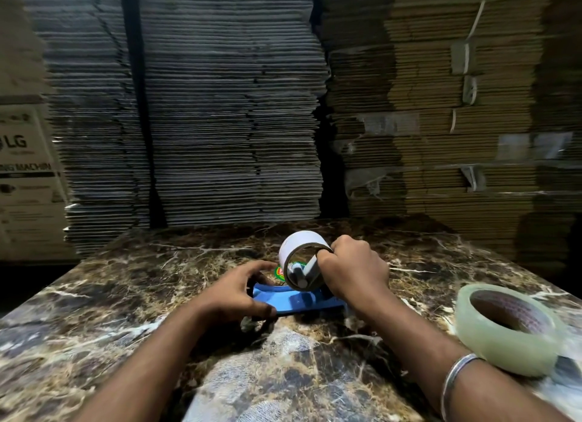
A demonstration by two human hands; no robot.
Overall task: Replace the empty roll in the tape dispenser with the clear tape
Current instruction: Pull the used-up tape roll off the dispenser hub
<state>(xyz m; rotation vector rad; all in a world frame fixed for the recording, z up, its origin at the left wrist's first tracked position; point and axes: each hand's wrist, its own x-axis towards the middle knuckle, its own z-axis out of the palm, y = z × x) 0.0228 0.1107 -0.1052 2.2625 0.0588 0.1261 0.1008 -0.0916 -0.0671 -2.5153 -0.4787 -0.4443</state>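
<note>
Marble-look table with one blue tape dispenser lying in the middle and two rolls total. One is the empty roll, just a bare core sitting on the dispenser's hub, with the right hand curled round its rim. Left hand grips the dispenser's near end. The one clear tape lies flat at right, beside the right forearm, which wears one bangle. Stacked cardboard behind.
</note>
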